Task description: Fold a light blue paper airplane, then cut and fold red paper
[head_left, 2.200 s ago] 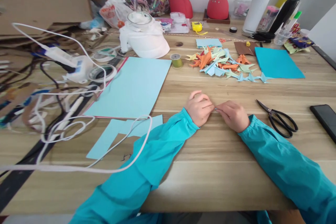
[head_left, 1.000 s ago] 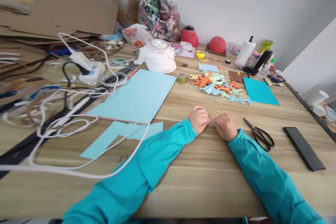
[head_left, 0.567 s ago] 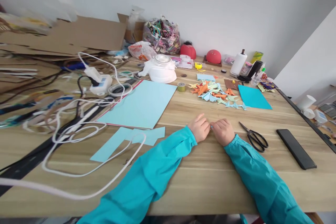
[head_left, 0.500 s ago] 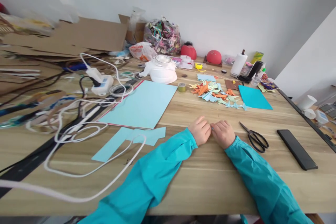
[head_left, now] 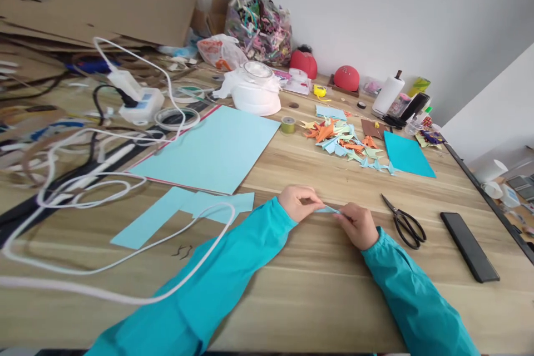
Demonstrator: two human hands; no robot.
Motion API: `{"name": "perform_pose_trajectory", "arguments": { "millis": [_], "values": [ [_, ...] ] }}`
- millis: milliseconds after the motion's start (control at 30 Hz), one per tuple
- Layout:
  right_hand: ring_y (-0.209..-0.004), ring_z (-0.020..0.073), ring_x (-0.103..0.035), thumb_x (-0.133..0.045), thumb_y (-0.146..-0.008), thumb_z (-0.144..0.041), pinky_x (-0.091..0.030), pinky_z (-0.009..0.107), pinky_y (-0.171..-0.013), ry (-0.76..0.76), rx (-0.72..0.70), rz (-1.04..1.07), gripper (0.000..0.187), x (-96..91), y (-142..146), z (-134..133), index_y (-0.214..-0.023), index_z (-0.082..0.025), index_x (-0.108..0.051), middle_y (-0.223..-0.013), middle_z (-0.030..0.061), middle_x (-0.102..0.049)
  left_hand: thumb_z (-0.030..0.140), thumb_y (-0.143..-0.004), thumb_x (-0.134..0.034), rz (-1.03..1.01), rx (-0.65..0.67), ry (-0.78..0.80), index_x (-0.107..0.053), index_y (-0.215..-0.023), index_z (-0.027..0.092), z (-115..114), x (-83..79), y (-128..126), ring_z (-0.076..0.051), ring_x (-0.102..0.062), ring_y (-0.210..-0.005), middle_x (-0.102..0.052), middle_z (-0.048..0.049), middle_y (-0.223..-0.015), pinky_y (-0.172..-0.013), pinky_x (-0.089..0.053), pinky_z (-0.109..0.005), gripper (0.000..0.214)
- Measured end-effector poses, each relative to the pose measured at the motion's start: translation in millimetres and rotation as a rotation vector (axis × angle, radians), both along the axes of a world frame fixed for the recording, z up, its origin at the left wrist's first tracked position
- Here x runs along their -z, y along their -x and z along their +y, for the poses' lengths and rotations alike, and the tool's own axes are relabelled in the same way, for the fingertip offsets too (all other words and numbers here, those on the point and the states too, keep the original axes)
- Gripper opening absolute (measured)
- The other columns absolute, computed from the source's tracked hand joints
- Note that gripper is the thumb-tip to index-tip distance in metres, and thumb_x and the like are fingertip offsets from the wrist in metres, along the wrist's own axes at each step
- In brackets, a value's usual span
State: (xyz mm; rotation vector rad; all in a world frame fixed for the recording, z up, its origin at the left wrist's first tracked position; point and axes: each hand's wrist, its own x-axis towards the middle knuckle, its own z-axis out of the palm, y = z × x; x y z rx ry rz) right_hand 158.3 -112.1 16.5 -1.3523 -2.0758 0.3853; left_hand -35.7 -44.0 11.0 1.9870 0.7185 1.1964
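Fingertips closed, our left hand (head_left: 299, 203) and right hand (head_left: 359, 226) each pinch an end of a small, narrow light-blue paper piece (head_left: 329, 209), which bridges the gap between them over the wood-grained worktop (head_left: 325, 289). Near our right hand lie black-handled metal scissors (head_left: 396, 213), then a flat black rectangular phone (head_left: 469, 246). Beyond our hands sits a pile of orange, green and blue folded-paper figures (head_left: 341, 142).

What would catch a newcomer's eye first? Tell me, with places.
Probably the folded papers, a bright heap right of centre. Next come the left hand and right hand, near the middle, pinching blue paper between them. At the back, the colourful bag and, farther right, the red dome stand out too.
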Motion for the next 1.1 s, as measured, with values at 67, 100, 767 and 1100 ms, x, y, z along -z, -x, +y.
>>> {"name": "perform_pose_trajectory", "arguments": {
  "millis": [67,100,767,1100],
  "values": [
    [-0.047,0.0104,-0.043,-0.048,-0.084,-0.045,-0.035,0.023,-0.047,0.190,0.037,0.164,0.038,-1.7,-1.8,1.3,-0.060,-0.017,-0.057,-0.049,-0.0010,-0.050,0.036,-0.069,-0.066,-0.094,-0.090,0.210,-0.063,-0.060,0.015,3.0,-0.8,2.1,-0.012,-0.057,-0.052,-0.063,-0.0021,-0.056,-0.049,-0.046,-0.023,0.024],
    [-0.043,0.0093,-0.040,-0.049,-0.082,-0.047,-0.032,0.023,-0.044,0.288,0.058,0.249,0.039,-2.4,-2.8,1.9,-0.059,-0.017,-0.057,-0.045,-0.0023,-0.048,0.037,-0.069,-0.066,-0.137,-0.132,0.282,-0.063,-0.061,0.014,4.0,-0.8,2.1,-0.012,-0.058,-0.053,-0.064,-0.0020,-0.056,-0.051,-0.048,-0.023,0.024],
    [-0.031,0.0068,-0.046,-0.078,-0.055,-0.034,-0.033,0.016,-0.029,0.597,0.290,1.118,0.024,1.0,-4.3,8.9,-0.065,-0.016,-0.067,-0.043,-0.0025,-0.058,0.028,-0.052,-0.079,-0.265,0.311,0.783,-0.071,-0.081,0.012,-21.2,1.2,-17.7,-0.020,-0.067,-0.073,-0.072,-0.0089,-0.081,-0.067,-0.056,-0.031,0.035],
    [-0.045,0.0116,-0.059,-0.065,-0.071,-0.042,-0.046,0.020,-0.040,0.512,0.242,1.291,0.044,-5.3,-3.1,8.3,-0.110,-0.023,-0.059,-0.061,0.0016,-0.069,0.032,-0.044,-0.082,-0.402,0.141,0.826,-0.071,-0.080,0.010,-20.4,2.4,-21.3,-0.022,-0.068,-0.065,-0.072,-0.0099,-0.076,-0.069,-0.058,-0.036,0.043]
  ]
}}
